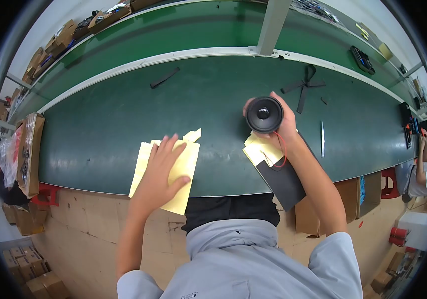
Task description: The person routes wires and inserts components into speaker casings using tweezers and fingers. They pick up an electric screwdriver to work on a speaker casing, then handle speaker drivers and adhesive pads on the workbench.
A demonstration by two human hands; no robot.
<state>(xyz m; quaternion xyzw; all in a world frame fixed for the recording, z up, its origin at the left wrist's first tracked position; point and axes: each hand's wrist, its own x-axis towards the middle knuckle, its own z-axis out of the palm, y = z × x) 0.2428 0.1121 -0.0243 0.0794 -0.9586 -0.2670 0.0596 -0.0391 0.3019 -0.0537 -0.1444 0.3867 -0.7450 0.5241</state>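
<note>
My right hand (pixel 285 122) grips a round black speaker (pixel 264 114) by its rim, cone facing up toward me. A thin red wire (pixel 285 154) hangs from it. Below the speaker lie small yellow paper pieces (pixel 263 148) on a dark grey sheet (pixel 284 184) that juts over the table's front edge. My left hand (pixel 162 172) lies flat with fingers spread on yellow paper sheets (pixel 186 172), which also overhang the edge. A torn yellow scrap (pixel 192 135) sticks out past their top.
On the green table (pixel 213 99) are a black strip (pixel 165 77), several crossed black strips (pixel 305 85) and a slim silver blade-like tool (pixel 322 139). Cardboard boxes (pixel 33 154) stand at the left end. Another person (pixel 420 174) sits far right. A shelf post (pixel 273 27) rises behind.
</note>
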